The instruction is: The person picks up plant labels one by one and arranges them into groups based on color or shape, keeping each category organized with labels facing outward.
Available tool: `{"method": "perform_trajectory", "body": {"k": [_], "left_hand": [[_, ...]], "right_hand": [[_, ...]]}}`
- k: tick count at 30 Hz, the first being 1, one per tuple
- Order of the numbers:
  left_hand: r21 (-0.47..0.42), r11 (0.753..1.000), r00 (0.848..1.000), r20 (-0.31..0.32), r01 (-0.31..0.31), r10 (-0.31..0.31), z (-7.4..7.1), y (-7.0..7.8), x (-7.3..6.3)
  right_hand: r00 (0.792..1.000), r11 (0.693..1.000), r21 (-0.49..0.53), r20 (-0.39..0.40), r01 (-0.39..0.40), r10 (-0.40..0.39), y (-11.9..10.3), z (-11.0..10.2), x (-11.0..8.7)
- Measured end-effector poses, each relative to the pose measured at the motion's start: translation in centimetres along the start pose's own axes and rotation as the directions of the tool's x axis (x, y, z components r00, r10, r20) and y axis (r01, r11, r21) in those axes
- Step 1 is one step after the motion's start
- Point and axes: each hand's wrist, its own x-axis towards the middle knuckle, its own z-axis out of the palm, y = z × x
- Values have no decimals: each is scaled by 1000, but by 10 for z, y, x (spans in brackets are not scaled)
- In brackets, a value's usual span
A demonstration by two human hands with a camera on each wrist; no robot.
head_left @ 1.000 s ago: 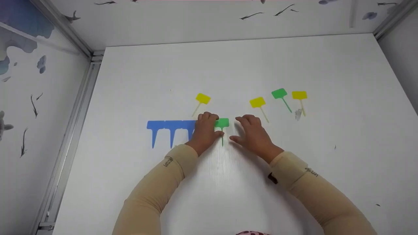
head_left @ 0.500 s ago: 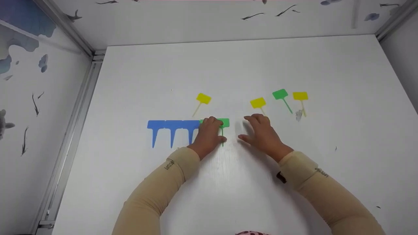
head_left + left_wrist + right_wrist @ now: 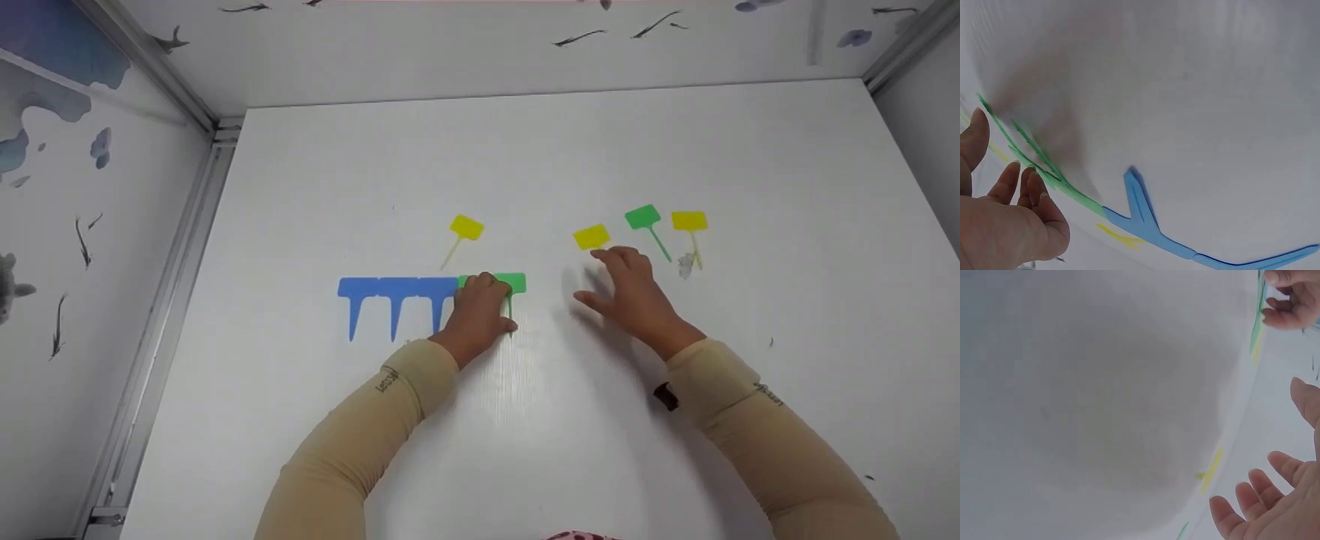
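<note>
In the head view, a row of blue T-shaped plant labels (image 3: pixel 397 286) lies with stems toward the person. Green plant labels (image 3: pixel 513 283) continue the row at its right end, edge to edge with the blue ones. Over these green labels lies the left hand (image 3: pixel 474 311), its fingertips at their heads and its thumb beside a stem; the palm hides part of them. Farther right, the right hand (image 3: pixel 636 300) holds nothing, thumb and fingers spread apart. Its fingertips overlap the stem of a tilted yellow plant label (image 3: pixel 592 237), whose head still shows.
Behind the row lies another yellow label (image 3: pixel 466 226). At the right are a loose green label (image 3: pixel 643 216) and a yellow label (image 3: pixel 689 220), with a small greyish scrap (image 3: pixel 685 264) by its stem. White panels border the white table (image 3: pixel 525 150).
The right hand has moved away from the row, right and slightly back, toward the tilted yellow label. The left hand has shifted slightly right along the green labels, uncovering the blue-green joint.
</note>
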Motion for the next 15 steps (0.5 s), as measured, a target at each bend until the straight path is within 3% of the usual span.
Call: {"method": "perform_trajectory", "body": {"k": [15], "left_hand": [[-1, 1000, 1000, -3, -17, 17, 2, -2, -1]], "right_hand": [[995, 996, 89, -96, 8, 0, 23, -35, 7]]}}
